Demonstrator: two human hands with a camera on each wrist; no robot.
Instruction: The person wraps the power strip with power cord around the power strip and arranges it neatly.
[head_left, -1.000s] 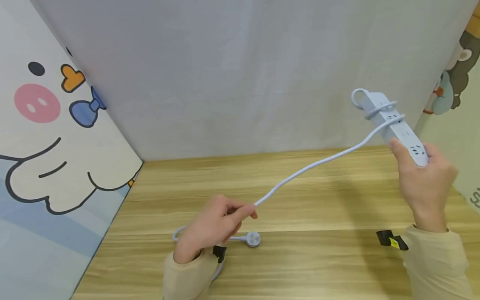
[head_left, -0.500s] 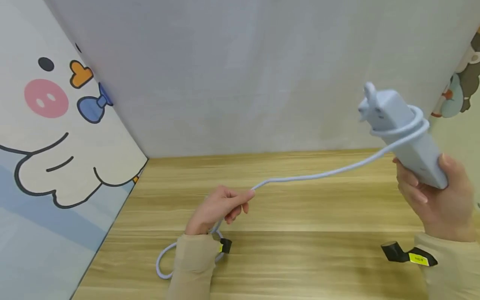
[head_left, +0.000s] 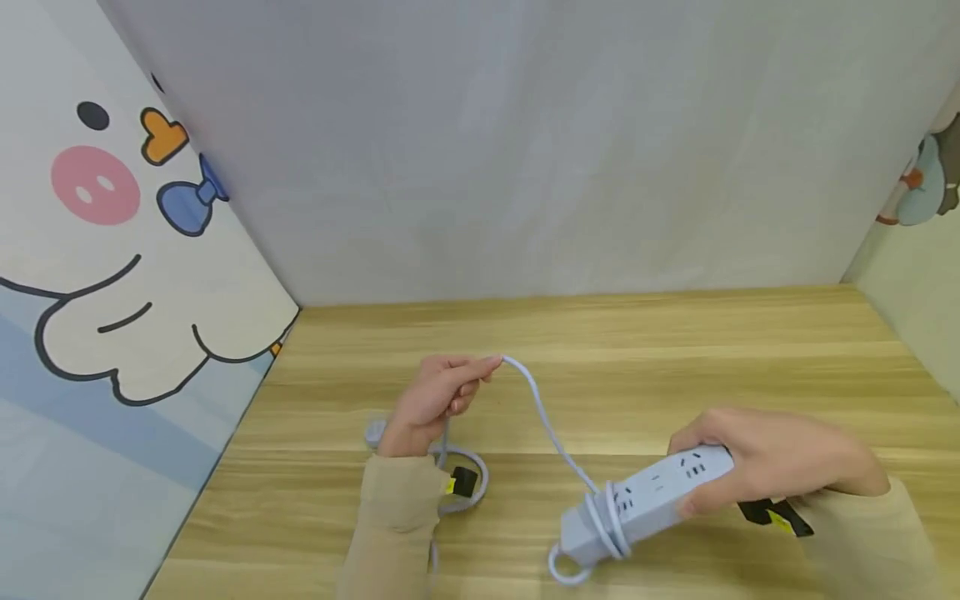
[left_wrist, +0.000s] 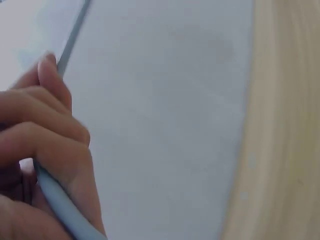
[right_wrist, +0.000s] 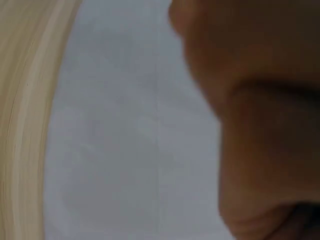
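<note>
A white power strip point(head_left: 660, 492) is gripped at one end by my right hand point(head_left: 780, 454), its sockets facing up and its other end tilted toward the front of the table. Part of its cord point(head_left: 551, 429) wraps around the strip near the far end. Between thumb and fingertips my left hand point(head_left: 435, 396) pinches the cord, which rises from the strip in a slack curve. In the left wrist view the cord point(left_wrist: 65, 207) also runs through the palm. The rest of the cord lies looped under the left forearm, and the plug point(head_left: 375, 432) rests beside that wrist, partly hidden.
The wooden table point(head_left: 600, 342) ends at a pale grey cloth wall point(head_left: 525, 167). A panel with a cartoon duck point(head_left: 97, 275) stands along the left side, and another printed panel point(head_left: 915, 292) along the right.
My right hand has swung the power strip over and down toward the left, turning its tip to the front. The cord has slackened. My left hand keeps its pinch and has risen slightly in view.
</note>
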